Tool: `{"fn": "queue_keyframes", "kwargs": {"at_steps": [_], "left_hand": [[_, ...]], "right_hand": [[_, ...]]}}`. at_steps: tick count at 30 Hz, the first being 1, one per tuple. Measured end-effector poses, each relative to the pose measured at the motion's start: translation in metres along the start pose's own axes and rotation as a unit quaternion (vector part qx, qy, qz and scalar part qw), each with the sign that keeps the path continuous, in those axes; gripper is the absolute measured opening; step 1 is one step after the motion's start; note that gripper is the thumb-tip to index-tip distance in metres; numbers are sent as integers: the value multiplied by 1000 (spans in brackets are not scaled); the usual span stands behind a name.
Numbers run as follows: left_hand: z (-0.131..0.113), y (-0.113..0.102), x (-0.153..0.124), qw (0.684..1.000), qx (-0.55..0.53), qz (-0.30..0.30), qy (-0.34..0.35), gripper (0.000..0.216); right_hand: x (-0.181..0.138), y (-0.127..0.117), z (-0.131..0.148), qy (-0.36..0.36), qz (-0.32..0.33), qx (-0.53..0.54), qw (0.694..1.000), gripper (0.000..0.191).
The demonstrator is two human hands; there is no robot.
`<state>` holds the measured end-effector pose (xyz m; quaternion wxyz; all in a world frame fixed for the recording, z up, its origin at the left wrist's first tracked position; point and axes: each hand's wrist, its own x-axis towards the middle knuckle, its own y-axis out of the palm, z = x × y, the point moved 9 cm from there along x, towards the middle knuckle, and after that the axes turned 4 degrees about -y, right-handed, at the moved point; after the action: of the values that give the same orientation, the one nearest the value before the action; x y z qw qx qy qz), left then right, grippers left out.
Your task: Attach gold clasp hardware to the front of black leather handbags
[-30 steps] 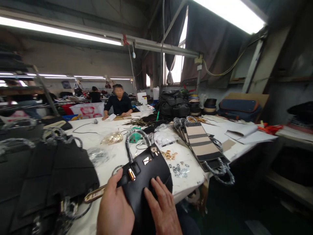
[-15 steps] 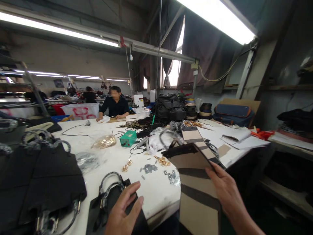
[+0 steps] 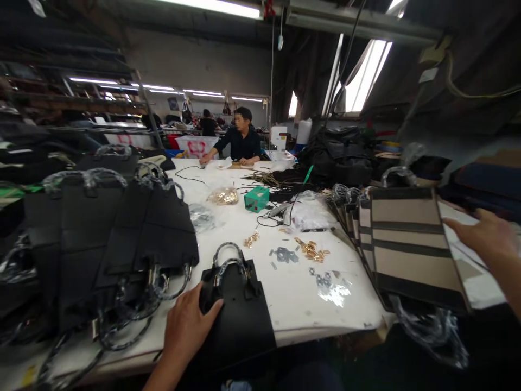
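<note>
At the table's front edge lies a flat black handbag panel (image 3: 240, 309) with plastic-wrapped handles. My left hand (image 3: 187, 320) is at its left side, thumb across the face and the other fingers largely hidden at the edge. On the right, a handbag panel with beige and dark bands (image 3: 411, 228) leans at the front of a row of similar panels, its wrapped handles hanging below. My right hand (image 3: 488, 233), smeared a little by motion, is just right of that panel, fingers stretched out and holding nothing.
Black handbag panels (image 3: 154, 228) are piled at left. Gold metal pieces (image 3: 312, 251), grey metal plates (image 3: 285, 254), a green box (image 3: 256, 200) with a cord and a plastic bag (image 3: 311, 212) lie on the white table (image 3: 293, 315). A person (image 3: 243, 142) sits across it.
The banded panel has left my right hand and now leans against the row at right. My left hand has come down onto the black panel. The view has turned left.
</note>
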<state>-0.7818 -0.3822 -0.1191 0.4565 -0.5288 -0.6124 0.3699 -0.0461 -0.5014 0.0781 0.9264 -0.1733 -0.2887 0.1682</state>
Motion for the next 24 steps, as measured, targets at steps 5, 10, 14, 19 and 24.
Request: {"fn": "queue_keyframes", "kwargs": {"at_steps": [5, 10, 14, 19, 24], "left_hand": [[-4, 1, 8, 999, 50, -3, -5, 60], [-8, 4, 8, 998, 59, -20, 1, 48], [-13, 5, 2, 997, 52, -47, -7, 42], [-24, 14, 5, 998, 5, -60, 32, 39], [-22, 15, 8, 997, -43, -53, 20, 36]], "right_hand": [[-121, 113, 37, -193, 158, -118, 961, 39], [-273, 220, 70, -221, 350, -38, 909, 23], [-319, 269, 95, -201, 391, -36, 897, 22], [-337, 324, 139, -230, 421, -44, 876, 23], [-356, 384, 177, -242, 444, -61, 861, 27]]}}
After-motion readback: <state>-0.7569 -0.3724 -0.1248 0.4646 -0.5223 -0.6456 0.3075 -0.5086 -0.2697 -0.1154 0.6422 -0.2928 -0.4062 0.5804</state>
